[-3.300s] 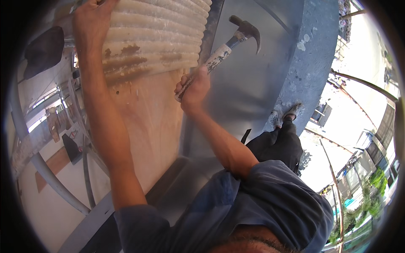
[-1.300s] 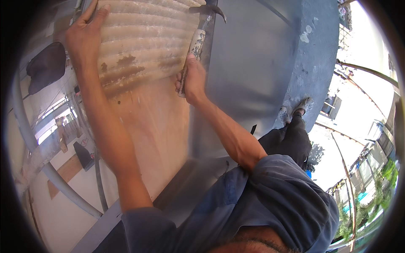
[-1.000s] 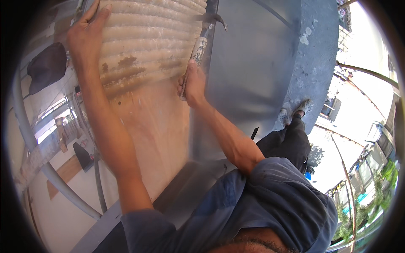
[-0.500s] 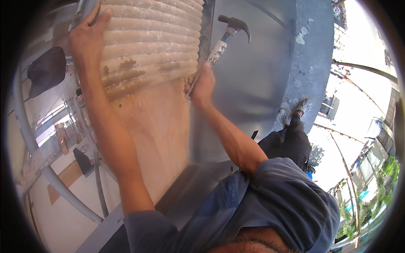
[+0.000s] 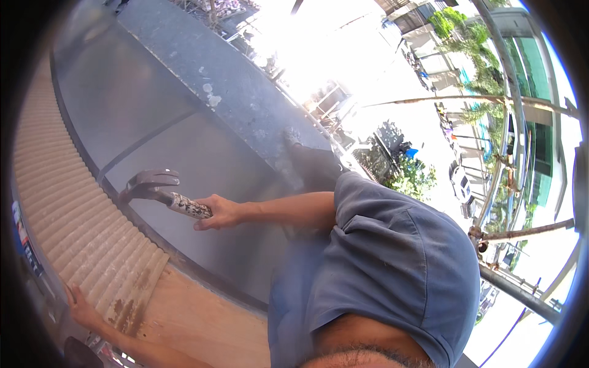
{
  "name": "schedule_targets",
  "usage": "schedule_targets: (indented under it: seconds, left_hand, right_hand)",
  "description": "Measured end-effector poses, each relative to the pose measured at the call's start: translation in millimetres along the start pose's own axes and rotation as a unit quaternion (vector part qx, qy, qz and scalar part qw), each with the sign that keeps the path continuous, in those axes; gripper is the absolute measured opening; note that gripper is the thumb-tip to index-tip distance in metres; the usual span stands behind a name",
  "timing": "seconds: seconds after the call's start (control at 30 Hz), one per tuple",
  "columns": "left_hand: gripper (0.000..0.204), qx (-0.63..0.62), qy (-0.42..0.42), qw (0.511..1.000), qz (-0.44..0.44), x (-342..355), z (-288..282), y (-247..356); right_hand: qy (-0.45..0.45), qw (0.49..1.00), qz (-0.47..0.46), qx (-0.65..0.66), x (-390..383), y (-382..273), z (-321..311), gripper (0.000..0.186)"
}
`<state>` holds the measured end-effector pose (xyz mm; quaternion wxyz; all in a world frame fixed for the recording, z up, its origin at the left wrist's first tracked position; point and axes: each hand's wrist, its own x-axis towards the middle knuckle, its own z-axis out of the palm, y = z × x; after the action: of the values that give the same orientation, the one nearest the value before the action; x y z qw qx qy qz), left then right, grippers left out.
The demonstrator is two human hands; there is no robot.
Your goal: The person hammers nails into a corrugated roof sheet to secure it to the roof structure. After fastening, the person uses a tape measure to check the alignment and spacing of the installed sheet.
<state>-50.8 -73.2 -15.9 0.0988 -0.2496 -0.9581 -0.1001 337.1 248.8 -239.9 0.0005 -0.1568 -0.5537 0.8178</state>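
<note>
Beige ribbed sheet (image 5: 80, 208), left hand (image 5: 86, 314) at edge, pinch unclear; right hand (image 5: 222, 211), fingers round hammer (image 5: 181, 203); apparently bracing step, aim needed next

Layout: ribbed sheet left, flat panel centre, ledge beyond, poles far right.
Ribbed sheet (image 5: 67, 196) overlies the upper part of the wooden board (image 5: 184, 313); left hand (image 5: 84, 314) at its outer edge, lower left. Panel (image 5: 211, 156) lies between sheet and ledge (image 5: 196, 67). Hammer (image 5: 178, 202) in right hand (image 5: 218, 213), in front of panel, head toward the sheet. Torso (image 5: 392, 264) right of board; poles (image 5: 518, 293) right of torso.
</note>
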Motion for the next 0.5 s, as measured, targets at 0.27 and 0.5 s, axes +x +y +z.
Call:
schedule_targets:
  seconds: [0.27,0.5]
  left_hand:
    - [0.05,-0.033,-0.002,0.999,-0.013,26.5,10.4,10.8]
    - [0.049,-0.017,0.0,0.999,-0.037,4.2,-0.9,48.9]
  right_hand:
    - [0.19,0.973,0.027,-0.125,-56.5,-76.5,-143.3,0.025]
    - [0.3,0.788,-0.131,-0.522,-76.7,-75.5,-273.9,0.03]
